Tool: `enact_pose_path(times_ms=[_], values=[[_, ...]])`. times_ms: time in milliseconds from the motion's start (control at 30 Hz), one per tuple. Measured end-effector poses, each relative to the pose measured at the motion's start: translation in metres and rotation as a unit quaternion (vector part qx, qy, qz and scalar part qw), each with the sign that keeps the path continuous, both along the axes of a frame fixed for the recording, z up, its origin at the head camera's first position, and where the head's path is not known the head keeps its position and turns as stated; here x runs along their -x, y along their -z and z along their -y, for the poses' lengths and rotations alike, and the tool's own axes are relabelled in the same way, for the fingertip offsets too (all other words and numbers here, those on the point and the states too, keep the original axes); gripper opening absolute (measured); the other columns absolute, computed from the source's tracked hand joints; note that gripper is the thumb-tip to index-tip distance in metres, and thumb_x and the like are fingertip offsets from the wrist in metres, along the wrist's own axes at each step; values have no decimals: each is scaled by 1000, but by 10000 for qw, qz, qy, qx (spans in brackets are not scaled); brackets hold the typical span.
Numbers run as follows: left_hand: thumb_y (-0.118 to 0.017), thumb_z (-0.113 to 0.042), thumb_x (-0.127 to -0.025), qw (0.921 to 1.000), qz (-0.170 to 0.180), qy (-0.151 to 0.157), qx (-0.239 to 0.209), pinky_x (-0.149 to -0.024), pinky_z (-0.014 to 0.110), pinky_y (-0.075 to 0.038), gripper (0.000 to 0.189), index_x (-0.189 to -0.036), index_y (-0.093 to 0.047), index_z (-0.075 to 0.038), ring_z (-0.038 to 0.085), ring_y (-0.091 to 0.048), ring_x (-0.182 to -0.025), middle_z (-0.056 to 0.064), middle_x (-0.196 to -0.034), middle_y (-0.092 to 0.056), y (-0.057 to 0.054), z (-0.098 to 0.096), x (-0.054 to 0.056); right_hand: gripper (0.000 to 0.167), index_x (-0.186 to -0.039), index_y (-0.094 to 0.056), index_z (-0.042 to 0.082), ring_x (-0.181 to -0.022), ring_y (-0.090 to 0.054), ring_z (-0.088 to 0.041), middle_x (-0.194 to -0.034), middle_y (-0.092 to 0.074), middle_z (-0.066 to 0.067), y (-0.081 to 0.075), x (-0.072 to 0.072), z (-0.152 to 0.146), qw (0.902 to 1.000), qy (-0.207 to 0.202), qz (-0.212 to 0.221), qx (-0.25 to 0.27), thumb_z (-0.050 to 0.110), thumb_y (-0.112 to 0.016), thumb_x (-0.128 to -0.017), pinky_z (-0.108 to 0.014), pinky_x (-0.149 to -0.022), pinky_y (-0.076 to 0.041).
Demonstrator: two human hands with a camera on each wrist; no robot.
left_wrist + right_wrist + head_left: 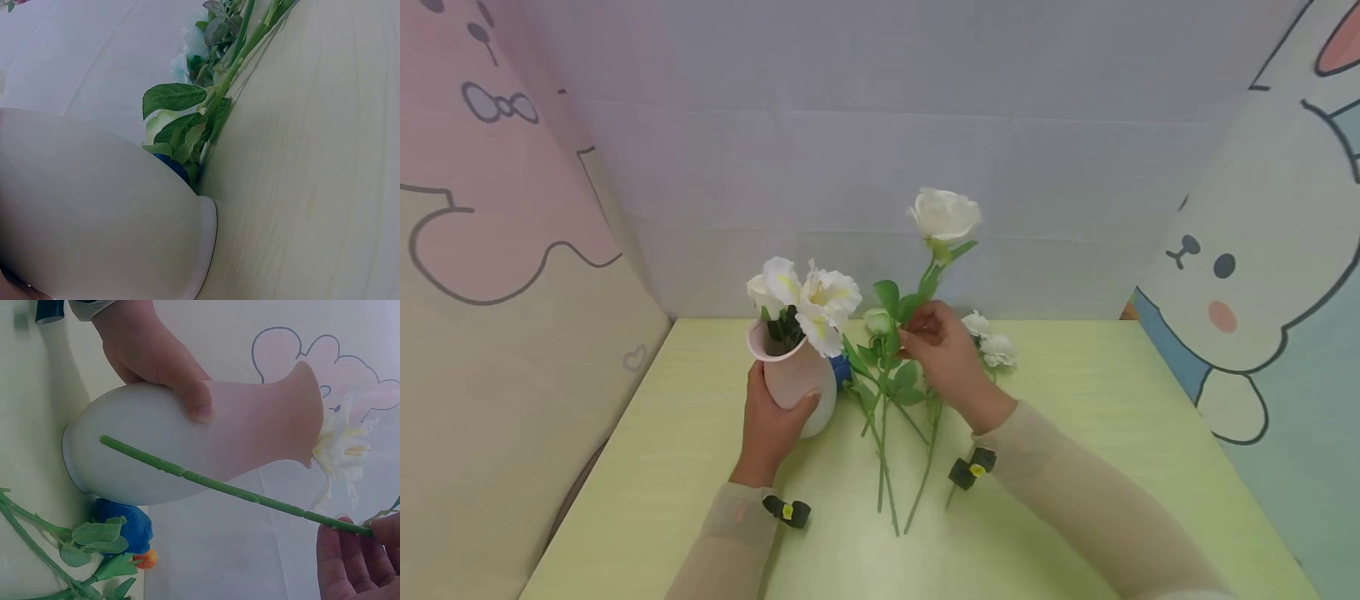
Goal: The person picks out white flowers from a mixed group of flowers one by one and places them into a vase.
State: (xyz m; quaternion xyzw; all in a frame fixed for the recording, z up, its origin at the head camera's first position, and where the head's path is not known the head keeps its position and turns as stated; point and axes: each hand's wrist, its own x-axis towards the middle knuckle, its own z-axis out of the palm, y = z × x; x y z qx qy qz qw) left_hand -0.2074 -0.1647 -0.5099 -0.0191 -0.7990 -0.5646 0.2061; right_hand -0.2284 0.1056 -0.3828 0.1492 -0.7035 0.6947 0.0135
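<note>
Left hand [772, 421] wraps the pale pink ceramic vase [797, 379] standing on the yellow-green table [1075, 400], half hiding a blue flower [128, 525]. Right hand [943, 350] pinches the white rose's green stem [212, 482], lifted beside the vase.

vase [793, 379]: pale pink-white, upright on table, left of centre, w/ white blooms in mouth.
rose [944, 215]: white, long green stem, held raised & roughly upright, just right of vase.
</note>
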Motion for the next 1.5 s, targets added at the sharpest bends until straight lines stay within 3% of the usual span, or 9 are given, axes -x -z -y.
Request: enact_pose_path(times_ms=[333,500,767,967,1233,1333,1500], values=[[-88,-23,-79,10000,-1,4,29,-99,59,-40,97,-157,-30,-17,33,-50,-121,9,-146,-46,0,-2,1,20,-117,-48,0,-98,-71,-30,-107,-62,-19,-12,-12,-7,9998,-146,-100,125,-1,-60,-101,-43,-87,-58],[-88,-22,-80,10000,35,34,-3,-99,59,-41,97,-157,-30,-16,34,-51,-121,10,-146,-46,-2,-4,-1,18,-115,-47,0,-100,-70,-33,-106,-61,-21,-14,-17,-6,9980,-326,-179,516,-2,-58,-101,-44,-88,-58],[-88,-23,-80,10000,23,40,26,-99,58,-41,96,-157,-30,-15,34,-51,-121,10,-146,-46,-3,-4,-1,21,-111,-46,4,-92,-71,-24,-100,-64,-13,-18,-22,-2,9868,-539,-778,1314,-9,-57,-99,-47,-86,-58],[-88,-21,-79,10000,1,1,10,-98,57,-41,96,-157,-31,-16,34,-51,-120,11,-145,-47,-3,-4,-2,27,-119,-48,8,-95,-69,-26,-103,-65,-10,-21,-25,-4,9823,-397,-733,1676,-8,-57,-100,-48,-91,-56],[-87,-19,-78,10000,-1,-43,12,-96,55,-41,96,-156,-32,-14,34,-52,-117,13,-143,-48,-2,-3,-2,40,-119,-50,12,-96,-65,-29,-92,-60,-8,-25,-20,-8,9714,-377,-924,2156,-20,-48,-95,-54,-94,-53],[-87,-20,-78,10000,25,-76,53,-96,55,-41,96,-156,-31,-14,34,-52,-117,13,-142,-48,-1,-2,-2,39,-118,-51,13,-95,-64,-29,-88,-58,-7,-28,-17,-9,9674,-378,-1044,2276,-19,-45,-97,-55,-93,-53],[-87,-22,-78,9999,9,-104,58,-94,54,-41,94,-155,-33,-14,34,-52,-115,13,-141,-49,-1,-1,-1,29,-117,-53,14,-97,-64,-30,-90,-59,-8,-36,-16,-7,9636,-345,-1171,2380,-10,-53,-102,-55,-94,-53]])
